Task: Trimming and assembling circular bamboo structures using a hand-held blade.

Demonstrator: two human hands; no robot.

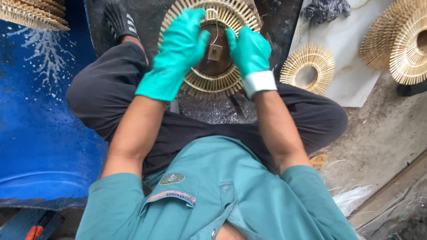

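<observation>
Between the knees, left hand (180, 49) and right hand (249, 49) each clamp one sunburst stick wreath (213, 82); one more wreath (308, 69) lies nearby.

Soft, even daylight, faint shadows, sharp focus (slight wide-angle bending at edges).

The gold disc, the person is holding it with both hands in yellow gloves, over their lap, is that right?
Not quite. The gloves are green, not yellow. The head view shows the left hand and the right hand, both in green gloves, holding the gold disc over the lap.
</observation>
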